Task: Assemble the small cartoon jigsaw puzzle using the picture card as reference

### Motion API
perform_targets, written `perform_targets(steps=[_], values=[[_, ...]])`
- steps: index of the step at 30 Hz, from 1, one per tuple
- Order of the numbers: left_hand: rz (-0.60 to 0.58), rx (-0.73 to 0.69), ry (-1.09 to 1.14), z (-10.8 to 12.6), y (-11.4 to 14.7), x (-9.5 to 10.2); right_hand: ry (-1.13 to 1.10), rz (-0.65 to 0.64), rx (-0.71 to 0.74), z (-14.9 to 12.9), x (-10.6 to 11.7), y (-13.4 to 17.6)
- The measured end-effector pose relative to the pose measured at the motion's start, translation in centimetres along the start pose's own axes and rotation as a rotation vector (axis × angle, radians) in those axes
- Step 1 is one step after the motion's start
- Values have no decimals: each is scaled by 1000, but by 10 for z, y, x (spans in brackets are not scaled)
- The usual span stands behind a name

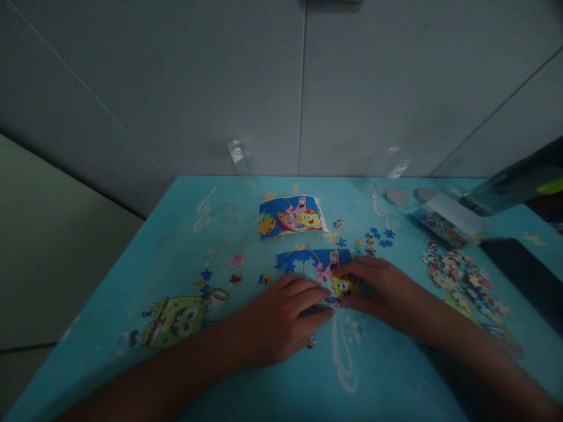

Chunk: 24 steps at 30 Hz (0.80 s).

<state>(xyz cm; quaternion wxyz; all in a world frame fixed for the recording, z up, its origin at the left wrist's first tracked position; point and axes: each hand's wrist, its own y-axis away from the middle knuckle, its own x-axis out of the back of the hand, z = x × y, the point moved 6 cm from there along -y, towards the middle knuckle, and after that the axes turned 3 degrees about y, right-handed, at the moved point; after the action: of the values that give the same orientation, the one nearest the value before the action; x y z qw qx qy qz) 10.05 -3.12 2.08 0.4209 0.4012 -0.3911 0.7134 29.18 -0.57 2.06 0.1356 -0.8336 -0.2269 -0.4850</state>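
Note:
A partly assembled jigsaw puzzle (323, 266) lies flat on the table, blue with a pink and a yellow cartoon figure and a gap at its left middle. My left hand (290, 319) reaches over its lower edge, fingers curled together at the tips; what they pinch, if anything, is hidden. Around the puzzle's right part, my right hand (376, 287) is closed, thumb at the lower edge and fingers on the yellow figure. Behind it rests a reference picture (291, 217) with the same scene. Loose blue pieces (387, 237) are scattered at the right, and a few coloured pieces (236, 278) at the left.
A heap of mixed puzzle pieces (466, 275) lies at the right, beside a dark flat object (525, 278). Behind are a picture card (444, 225), grey lids (396, 197) and two clear containers (241, 161). A large dark bottle (514, 181) leans in from the right.

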Motion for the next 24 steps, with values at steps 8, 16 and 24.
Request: perform_targets(steps=[8, 16, 24], values=[[-9, 18, -10, -2, 2, -1, -12, -8, 0, -3, 2, 0], [-17, -5, -11, -1, 0, -4, -7, -6, 8, -1, 0, 0], [-34, -21, -27, 0, 1, -4, 0, -7, 1, -2, 1, 0]])
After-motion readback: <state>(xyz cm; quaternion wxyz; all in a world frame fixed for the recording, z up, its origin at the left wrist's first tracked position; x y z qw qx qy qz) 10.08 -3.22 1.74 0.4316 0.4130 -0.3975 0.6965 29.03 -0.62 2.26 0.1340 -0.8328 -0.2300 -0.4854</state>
